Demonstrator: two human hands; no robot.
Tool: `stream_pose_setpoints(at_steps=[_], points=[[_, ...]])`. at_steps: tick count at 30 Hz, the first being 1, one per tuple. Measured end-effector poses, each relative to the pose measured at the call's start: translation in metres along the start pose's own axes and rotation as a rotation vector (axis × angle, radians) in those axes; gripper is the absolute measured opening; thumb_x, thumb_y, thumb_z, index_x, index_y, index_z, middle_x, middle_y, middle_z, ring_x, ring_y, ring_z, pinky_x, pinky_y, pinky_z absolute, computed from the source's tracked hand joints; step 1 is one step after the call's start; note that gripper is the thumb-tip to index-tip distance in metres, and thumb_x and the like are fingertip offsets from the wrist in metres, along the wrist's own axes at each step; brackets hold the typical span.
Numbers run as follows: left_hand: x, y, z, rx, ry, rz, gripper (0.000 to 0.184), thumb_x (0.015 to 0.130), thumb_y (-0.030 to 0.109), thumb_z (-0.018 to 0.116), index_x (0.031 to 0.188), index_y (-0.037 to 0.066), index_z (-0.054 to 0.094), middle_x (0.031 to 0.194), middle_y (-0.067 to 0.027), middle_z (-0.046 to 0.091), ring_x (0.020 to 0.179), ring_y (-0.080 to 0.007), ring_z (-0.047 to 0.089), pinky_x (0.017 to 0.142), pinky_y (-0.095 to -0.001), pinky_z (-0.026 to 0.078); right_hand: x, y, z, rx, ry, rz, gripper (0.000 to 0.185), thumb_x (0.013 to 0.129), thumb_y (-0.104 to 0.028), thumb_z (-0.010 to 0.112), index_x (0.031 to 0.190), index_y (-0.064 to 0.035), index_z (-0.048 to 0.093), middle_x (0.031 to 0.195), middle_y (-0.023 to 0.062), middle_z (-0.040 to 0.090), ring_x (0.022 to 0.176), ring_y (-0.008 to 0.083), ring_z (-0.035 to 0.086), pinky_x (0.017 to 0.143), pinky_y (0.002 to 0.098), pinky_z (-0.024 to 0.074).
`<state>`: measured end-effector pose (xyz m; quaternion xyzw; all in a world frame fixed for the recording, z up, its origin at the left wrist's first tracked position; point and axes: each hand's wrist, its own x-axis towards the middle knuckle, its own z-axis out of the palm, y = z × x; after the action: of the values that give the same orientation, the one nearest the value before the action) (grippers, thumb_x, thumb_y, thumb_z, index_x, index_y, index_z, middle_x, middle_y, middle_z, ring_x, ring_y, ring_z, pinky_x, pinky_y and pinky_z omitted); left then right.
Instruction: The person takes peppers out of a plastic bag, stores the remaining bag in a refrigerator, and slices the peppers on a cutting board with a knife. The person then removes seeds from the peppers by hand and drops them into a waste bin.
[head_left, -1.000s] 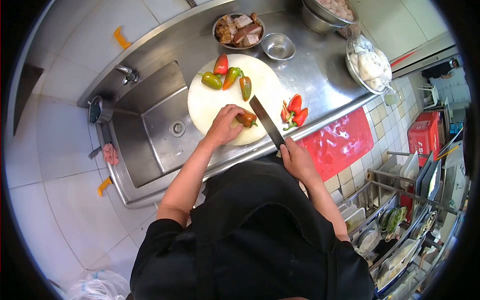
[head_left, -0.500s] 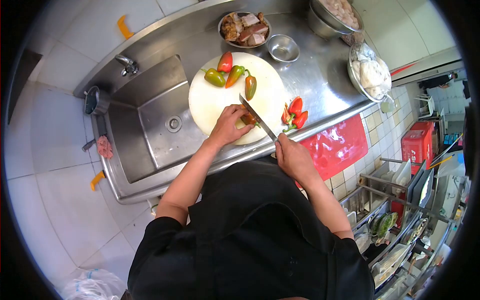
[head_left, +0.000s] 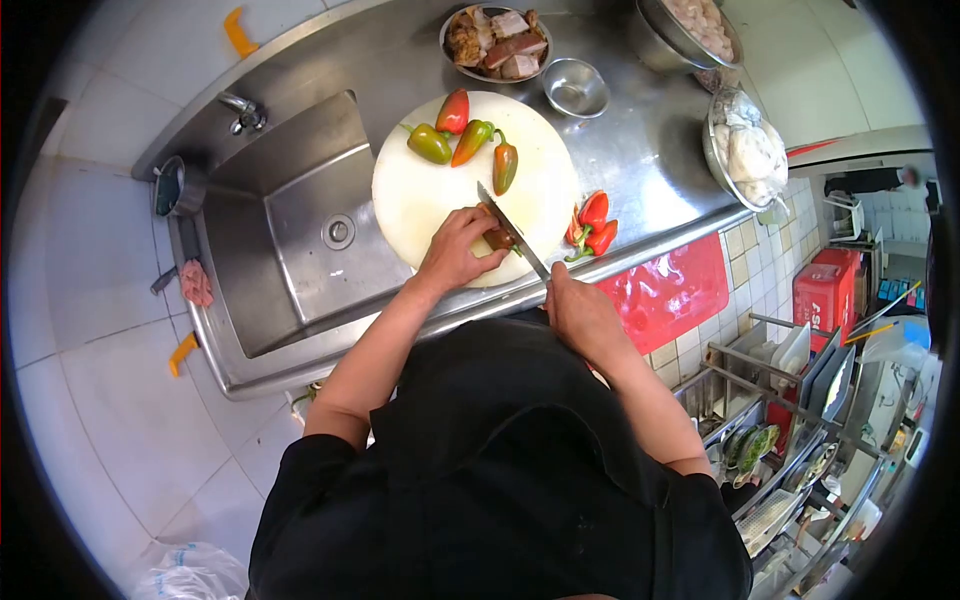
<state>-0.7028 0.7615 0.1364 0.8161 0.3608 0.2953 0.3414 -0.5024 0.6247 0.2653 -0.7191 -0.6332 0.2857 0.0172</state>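
My left hand [head_left: 460,250] grips a brownish-red pepper [head_left: 497,238] near the front edge of the round white cutting board [head_left: 420,205]. My right hand [head_left: 580,312] is closed round the handle of a knife [head_left: 519,237], whose blade lies across that pepper, close to my left fingertips. Farther back on the board are a red pepper [head_left: 453,112], a green pepper [head_left: 429,144], a green-orange pepper [head_left: 471,144] and another green-red pepper [head_left: 505,166]. Cut red pepper pieces [head_left: 597,222] rest on the steel counter right of the board.
A bowl of meat chunks [head_left: 495,45] and a small steel bowl [head_left: 576,88] stand behind the board. At the right are a bowl with bagged white food [head_left: 748,152] and stacked bowls [head_left: 690,32]. The sink [head_left: 300,240] is at the left, a dish rack [head_left: 790,400] at lower right.
The knife has swung left from beside the pepper onto it, with my right hand following. My left hand still holds the pepper. The view has shifted slightly.
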Motion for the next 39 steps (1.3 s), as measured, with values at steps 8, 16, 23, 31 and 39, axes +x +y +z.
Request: stream_pose_setpoints(at_steps=[8,16,23,31,39], points=[[-0.002,-0.003,0.004,0.013,0.001,0.017,0.046,0.080,0.028,0.089,0.118,0.006,0.074,0.123,-0.0126,0.068,0.119,-0.0336,0.064,0.104,-0.0441,0.054,0.022,0.001,-0.005,0.001,-0.025,-0.013,0.016,0.108,-0.015,0.051,0.110,0.0017,0.050,0.075,0.0297,0.069,0.075,0.0503,0.070,0.068,0.0628,0.0534],[-0.014,0.004,0.005,-0.014,-0.038,0.017,0.048,0.080,0.026,0.088,0.121,0.006,0.072,0.124,-0.0142,0.065,0.119,-0.0355,0.062,0.104,-0.0445,0.054,0.043,0.011,0.038,0.001,0.004,0.025,0.014,0.104,-0.008,0.048,0.112,0.0025,0.049,0.082,0.0279,0.073,0.081,0.0490,0.075,0.071,0.0590,0.0600],[-0.010,0.005,0.008,-0.042,0.021,-0.073,0.046,0.082,0.020,0.086,0.121,0.004,0.069,0.125,-0.0169,0.061,0.118,-0.0365,0.061,0.104,-0.0435,0.053,-0.017,0.063,0.026,0.312,0.002,0.052,0.029,0.110,-0.023,0.054,0.125,0.0021,0.055,0.107,0.0351,0.070,0.105,0.0529,0.068,0.086,0.0576,0.0531],[0.026,0.028,0.059,-0.125,0.030,-0.057,0.045,0.085,0.016,0.083,0.124,0.003,0.067,0.129,-0.0182,0.058,0.124,-0.0378,0.056,0.109,-0.0448,0.048,-0.064,0.079,0.014,0.572,0.283,0.277,0.025,0.112,-0.022,0.054,0.120,0.0009,0.057,0.095,0.0282,0.069,0.089,0.0453,0.070,0.079,0.0503,0.0529],[0.077,0.060,0.081,-0.233,-0.224,0.036,0.044,0.091,0.016,0.075,0.132,0.004,0.066,0.146,-0.0206,0.054,0.142,-0.0392,0.051,0.119,-0.0448,0.044,-0.082,0.085,0.022,0.635,0.415,0.336,0.023,0.112,-0.019,0.053,0.121,0.0012,0.060,0.101,0.0262,0.072,0.089,0.0407,0.071,0.081,0.0477,0.0535]])
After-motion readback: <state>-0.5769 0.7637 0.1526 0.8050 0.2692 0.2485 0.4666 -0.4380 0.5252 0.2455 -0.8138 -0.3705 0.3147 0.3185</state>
